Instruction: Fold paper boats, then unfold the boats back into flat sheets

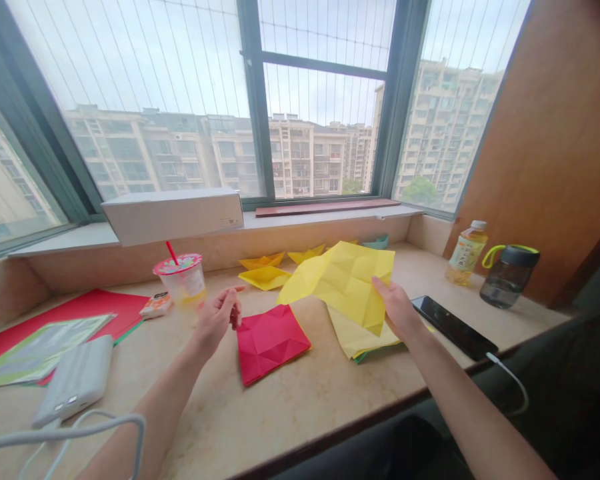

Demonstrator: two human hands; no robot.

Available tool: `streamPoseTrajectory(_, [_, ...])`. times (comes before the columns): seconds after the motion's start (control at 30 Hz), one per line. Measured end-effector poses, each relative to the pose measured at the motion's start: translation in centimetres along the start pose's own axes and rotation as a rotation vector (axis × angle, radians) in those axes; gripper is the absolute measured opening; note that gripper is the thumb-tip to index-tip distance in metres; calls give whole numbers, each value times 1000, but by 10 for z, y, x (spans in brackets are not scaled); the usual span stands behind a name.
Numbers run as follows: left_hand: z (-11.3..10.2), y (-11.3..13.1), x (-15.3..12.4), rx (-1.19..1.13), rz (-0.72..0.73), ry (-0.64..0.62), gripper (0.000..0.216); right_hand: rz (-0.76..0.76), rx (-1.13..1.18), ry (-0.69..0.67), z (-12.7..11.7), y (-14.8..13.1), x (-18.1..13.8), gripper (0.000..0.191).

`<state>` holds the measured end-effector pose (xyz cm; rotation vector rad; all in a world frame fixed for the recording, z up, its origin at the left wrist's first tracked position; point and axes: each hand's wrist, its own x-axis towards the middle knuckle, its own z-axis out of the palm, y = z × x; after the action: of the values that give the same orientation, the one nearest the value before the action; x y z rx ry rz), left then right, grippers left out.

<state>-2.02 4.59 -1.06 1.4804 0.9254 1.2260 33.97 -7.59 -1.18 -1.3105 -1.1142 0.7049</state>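
the pale surface (270,420) runs beneath a window (325,133), with apartment buildings (300,157) beyond the glass and a brown panel (510,133) at the right. i have the creased yellow sheet (353,283) raised over the middle of the surface, above a paper stack (350,333). its long axis runs roughly left to right; one corner points left, another points near.

my right hand (399,308) pinches the sheet's right edge between its fingers. my left hand (223,310) has its fingers loosely curled, with nothing visible in them; i can't tell whether their tips meet. it is just beside the folded red paper (273,343).

to the far left, a plastic cup (183,283) with a red straw (171,252) has something yellowish low inside. at the far right, a clear bottle (467,255) contains amber liquid; beside it, i can't make out what the dark bottle (509,279) holds.
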Motion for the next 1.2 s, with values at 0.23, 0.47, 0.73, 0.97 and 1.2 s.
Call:
streamPoseTrajectory(0.23, [11,-2,-8,194,69,-76,42,278,-1,38,-44,18,-64,42])
streamPoseTrajectory(0.47, [14,-14,-13,569,248,-149,36,-211,-894,124,-57,-17,-68,43])
streamPoseTrajectory(0.73, [15,-16,-19,981,406,-290,34,-141,-1194,-459,-6,30,20,66])
streamPoseTrajectory(0.97, [21,-18,-20,999,416,-305,36,4,-1293,-379,-7,67,21,71])
streamPoseTrajectory(1.2, [34,-14,-27,1004,451,-349,35,72,-1300,-351,7,57,31,74])
